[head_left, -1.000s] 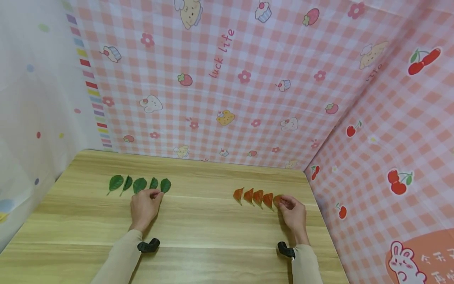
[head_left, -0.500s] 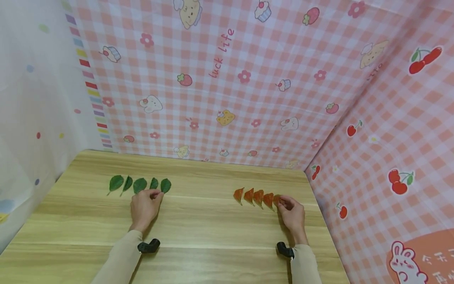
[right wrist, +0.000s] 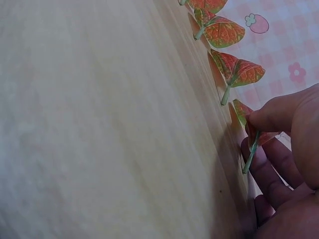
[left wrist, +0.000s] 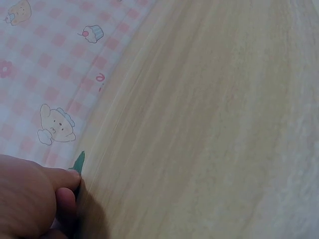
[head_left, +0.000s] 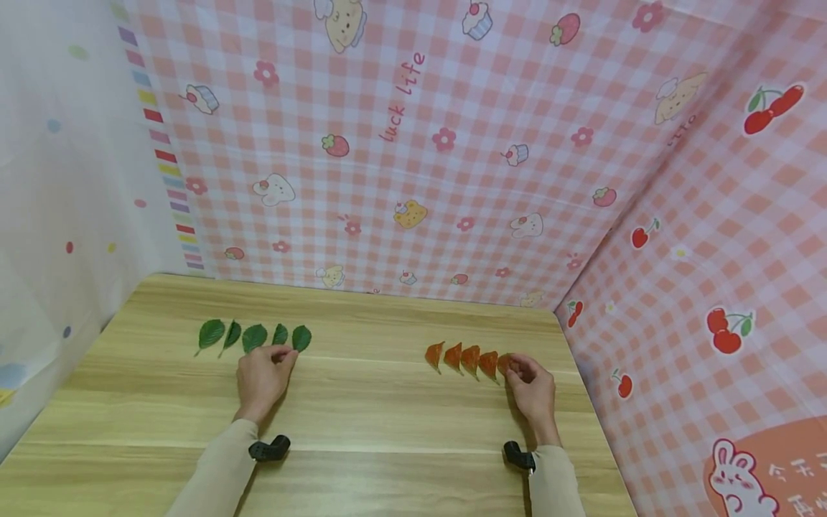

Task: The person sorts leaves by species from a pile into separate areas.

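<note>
On the left of the table lies a row of several green leaves [head_left: 211,333]. My left hand [head_left: 263,380] pinches the lower end of the rightmost green leaf [head_left: 301,337]; in the left wrist view only that leaf's tip [left wrist: 79,160] shows beyond the thumb. Farther right, several orange-red leaves [head_left: 470,360] lie in a slanting, close-set row. My right hand [head_left: 533,391] pinches the last orange-red leaf [head_left: 505,362] at the row's right end. The right wrist view shows that leaf [right wrist: 241,110] between thumb and fingers, its green stem pointing down. Fingers partly cover both held leaves.
The wooden table [head_left: 388,416] ends at a pink checked cloth [head_left: 375,179] behind it. Another checked cloth [head_left: 685,287] hangs along the right side, and a white dotted cloth [head_left: 58,201] along the left. Black devices [head_left: 270,449] sit on both wrists.
The right hand has shifted very slightly left since the earliest frame. The left hand and the rows of leaves look the same.
</note>
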Demonstrator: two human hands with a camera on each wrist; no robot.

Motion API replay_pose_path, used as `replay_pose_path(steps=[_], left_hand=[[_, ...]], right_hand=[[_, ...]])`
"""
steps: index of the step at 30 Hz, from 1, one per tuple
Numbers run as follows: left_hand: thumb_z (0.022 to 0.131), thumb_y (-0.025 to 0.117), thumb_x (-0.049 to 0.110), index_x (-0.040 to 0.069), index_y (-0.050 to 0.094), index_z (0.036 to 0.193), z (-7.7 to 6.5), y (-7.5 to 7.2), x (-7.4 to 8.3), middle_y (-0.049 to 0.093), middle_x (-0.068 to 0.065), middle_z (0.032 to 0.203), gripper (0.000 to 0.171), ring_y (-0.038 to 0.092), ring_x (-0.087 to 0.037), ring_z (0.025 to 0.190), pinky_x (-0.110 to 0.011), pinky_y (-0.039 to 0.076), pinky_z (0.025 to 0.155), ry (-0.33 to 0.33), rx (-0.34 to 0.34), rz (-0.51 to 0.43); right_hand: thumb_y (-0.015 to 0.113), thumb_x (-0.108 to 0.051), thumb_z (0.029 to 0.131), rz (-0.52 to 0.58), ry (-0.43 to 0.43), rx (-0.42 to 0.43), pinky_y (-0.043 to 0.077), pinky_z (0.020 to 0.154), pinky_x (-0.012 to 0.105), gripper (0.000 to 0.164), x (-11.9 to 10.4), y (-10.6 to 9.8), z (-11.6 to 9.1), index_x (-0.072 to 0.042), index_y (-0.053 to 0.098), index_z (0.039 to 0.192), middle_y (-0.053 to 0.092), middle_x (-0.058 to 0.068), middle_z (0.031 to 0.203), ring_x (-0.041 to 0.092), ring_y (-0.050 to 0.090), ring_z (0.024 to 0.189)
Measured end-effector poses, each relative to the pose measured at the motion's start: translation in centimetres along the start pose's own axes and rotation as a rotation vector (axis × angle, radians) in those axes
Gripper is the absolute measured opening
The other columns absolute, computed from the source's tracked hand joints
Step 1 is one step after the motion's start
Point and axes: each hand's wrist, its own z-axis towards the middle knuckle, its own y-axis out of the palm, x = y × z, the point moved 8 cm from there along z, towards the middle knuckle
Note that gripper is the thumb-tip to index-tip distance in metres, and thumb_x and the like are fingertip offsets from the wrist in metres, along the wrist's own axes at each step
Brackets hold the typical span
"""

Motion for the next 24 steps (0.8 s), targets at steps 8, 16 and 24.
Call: replay_pose_path(steps=[8,16,24], left_hand=[[0.102,0.084,0.018,0.002,0.089,0.106,0.06,0.02,-0.33,0.086,-0.018,0.096,0.018,0.081,-0.042,0.092,-0.059,0.060,0.085,-0.001,-0.009,-0.022],[0.102,0.084,0.019,0.002,0.089,0.107,0.17,0.02,-0.50,0.086,-0.018,0.095,0.019,0.081,-0.040,0.090,-0.058,0.059,0.086,-0.001,-0.012,-0.034],[0.103,0.081,0.026,0.004,0.089,0.107,0.07,-0.25,-0.59,0.086,-0.015,0.094,0.024,0.080,-0.038,0.089,-0.054,0.059,0.085,-0.022,-0.017,-0.049]], right_hand=[[0.078,0.007,0.098,0.002,-0.019,0.011,0.050,0.076,0.011,0.035,-0.26,-0.09,-0.02,-0.001,0.080,0.132,0.080,0.026,0.106,-0.004,0.064,0.085],[0.078,0.005,0.100,0.003,0.012,-0.016,0.051,0.079,0.011,0.044,0.16,0.11,-0.05,0.000,0.073,0.143,0.080,0.028,0.117,-0.005,0.064,0.088],[0.078,0.001,0.101,0.026,0.030,-0.022,0.051,0.085,0.009,0.052,0.04,-0.08,0.02,0.003,0.065,0.151,0.076,0.029,0.128,0.011,0.072,0.102]])
